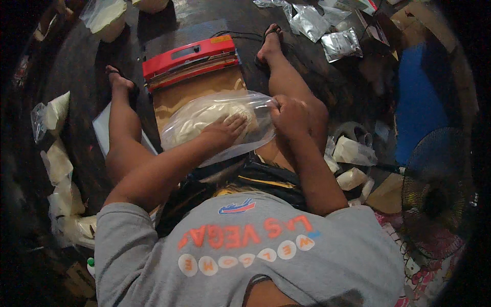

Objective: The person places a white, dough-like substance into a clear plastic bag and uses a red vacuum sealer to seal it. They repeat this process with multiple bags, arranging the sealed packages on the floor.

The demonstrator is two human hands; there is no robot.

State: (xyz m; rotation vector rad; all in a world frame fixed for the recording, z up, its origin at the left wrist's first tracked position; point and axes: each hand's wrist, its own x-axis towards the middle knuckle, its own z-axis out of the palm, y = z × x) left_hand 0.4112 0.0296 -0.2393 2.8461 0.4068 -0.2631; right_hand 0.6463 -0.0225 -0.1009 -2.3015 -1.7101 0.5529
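A clear plastic bag with pale, cream-coloured powder inside lies across a brown cardboard piece between my legs. My left hand rests on the bag with fingers stretched out, palm down over the powder. At the bag's right end, my right hand is closed around the gathered plastic. Just beyond the bag stands a red vacuum sealer-like machine with a small dark display on its top.
Filled bags of pale powder line the left side; another bag stands at the far left. Silver pouches lie far right. A black fan and a blue panel are at right, near more bags.
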